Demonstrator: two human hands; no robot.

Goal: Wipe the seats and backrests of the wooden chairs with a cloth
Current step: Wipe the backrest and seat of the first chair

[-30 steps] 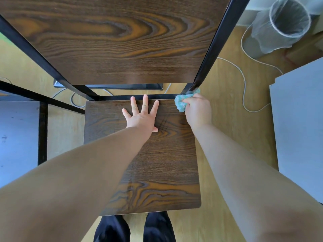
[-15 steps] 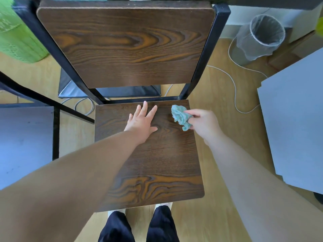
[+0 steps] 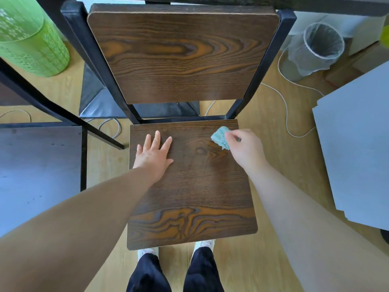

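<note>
**Cloth (image 3: 219,137) Placement and Hand State**

The left hand (image 3: 154,158) lies palm down on the rear left part of the seat (image 3: 193,197). Its fingers are straight and slightly spread, and it holds nothing. The cloth sits over the rear right corner of the seat, just left of the right hand (image 3: 246,148), which pinches it between the thumb and curled fingers. Whether the cloth touches the wood cannot be told. The hands are well apart, with bare seat between them.

The seat and backrest (image 3: 181,55) are dark brown wood panels with bold orange grain, rectangular with rounded corners. The frame (image 3: 260,66) is black square tube. The cloth is small, crumpled, turquoise and fuzzy.

A green perforated basket (image 3: 31,39) stands at the upper left on the light wood floor (image 3: 263,260). Below it lies a dark flat surface (image 3: 37,175). A slanted black bar (image 3: 63,111) runs between that surface and the chair. To the right of the chair, a white cable (image 3: 284,98) loops across the floor. A bin (image 3: 315,51) lined with a clear bag stands at the upper right. A grey panel (image 3: 357,144) fills the right edge.
</note>
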